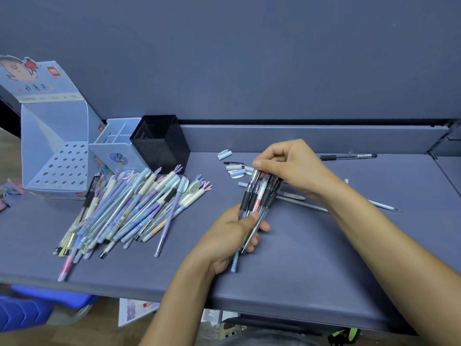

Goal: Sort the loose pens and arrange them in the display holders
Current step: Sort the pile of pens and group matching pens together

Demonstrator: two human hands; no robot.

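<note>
My left hand (230, 233) grips the lower end of a bundle of gel pens (260, 196) with clear barrels and black or red grips. My right hand (287, 166) pinches the bundle's upper ends from above. A large pile of pastel pens (129, 211) lies on the desk to the left. Behind the pile stand a black mesh pen cup (162, 143), a light blue divided holder (117, 146) and a blue cardboard display box with a perforated tray (59, 166).
Loose pen caps (237, 168) lie behind the bundle. A clear pen with a black grip (349, 156) lies near the back ledge, and other pens (381, 206) lie under my right forearm. The desk's front edge (149, 295) is near; blue plastic items sit below at left.
</note>
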